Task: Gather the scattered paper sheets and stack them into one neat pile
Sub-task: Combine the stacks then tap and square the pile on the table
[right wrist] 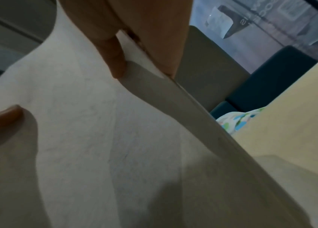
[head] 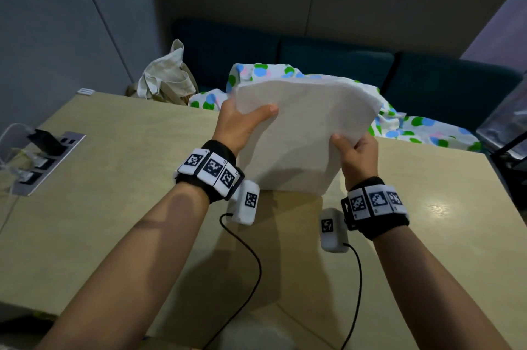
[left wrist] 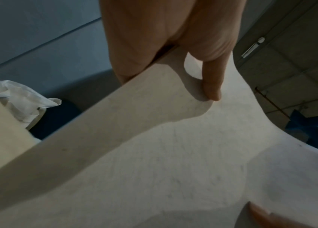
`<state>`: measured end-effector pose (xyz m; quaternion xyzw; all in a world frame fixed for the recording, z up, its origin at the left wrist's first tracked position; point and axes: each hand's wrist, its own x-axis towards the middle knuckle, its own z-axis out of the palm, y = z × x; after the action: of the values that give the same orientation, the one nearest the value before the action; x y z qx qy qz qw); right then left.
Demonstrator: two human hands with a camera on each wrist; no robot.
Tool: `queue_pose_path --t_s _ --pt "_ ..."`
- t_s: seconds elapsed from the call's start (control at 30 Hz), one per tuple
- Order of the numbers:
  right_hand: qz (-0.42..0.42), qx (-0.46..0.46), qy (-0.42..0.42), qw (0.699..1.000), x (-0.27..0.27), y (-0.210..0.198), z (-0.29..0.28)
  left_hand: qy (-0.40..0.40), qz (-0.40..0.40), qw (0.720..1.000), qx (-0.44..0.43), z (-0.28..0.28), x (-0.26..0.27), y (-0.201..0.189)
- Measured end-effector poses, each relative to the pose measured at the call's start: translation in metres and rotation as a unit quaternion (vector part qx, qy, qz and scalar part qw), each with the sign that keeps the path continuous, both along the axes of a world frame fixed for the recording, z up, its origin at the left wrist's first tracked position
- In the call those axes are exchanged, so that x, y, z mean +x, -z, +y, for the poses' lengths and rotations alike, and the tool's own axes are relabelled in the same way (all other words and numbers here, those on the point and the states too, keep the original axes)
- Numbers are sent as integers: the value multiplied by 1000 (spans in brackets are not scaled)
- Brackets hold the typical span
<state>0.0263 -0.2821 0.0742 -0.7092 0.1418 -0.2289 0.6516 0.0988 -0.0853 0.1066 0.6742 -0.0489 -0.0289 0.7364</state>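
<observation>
Gripping paper stack upright on table | left hand, right hand pinching its side edges

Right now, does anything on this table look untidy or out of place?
Yes. The white paper stack, held upright on the beige wooden table by left hand and right hand, has uneven top edges. A dotted white cloth spills over the far edge.
</observation>
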Motion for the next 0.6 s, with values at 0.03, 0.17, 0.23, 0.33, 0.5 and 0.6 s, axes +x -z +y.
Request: queue_pose_path --t_s 0.03,0.17,0.23,0.33,0.5,0.6 --pt "2 -26 1 1000 -2 7 0 -2 1 1000 9 -1 -2 6" --pt "47 -87 49 994 -4 33 6 -26 -10 996 90 -5 -8 42" --pt "74 -95 52 991 -6 45 11 -27 13 994 108 -6 -11 61" --pt "110 -81 50 989 -10 59 20 -28 49 993 108 -9 -17 85" --pt "128 -55 68 988 -10 70 34 -47 68 993 86 -18 -22 102" --pt "113 -52 73 990 -11 69 33 -69 66 993 66 -20 -22 100"
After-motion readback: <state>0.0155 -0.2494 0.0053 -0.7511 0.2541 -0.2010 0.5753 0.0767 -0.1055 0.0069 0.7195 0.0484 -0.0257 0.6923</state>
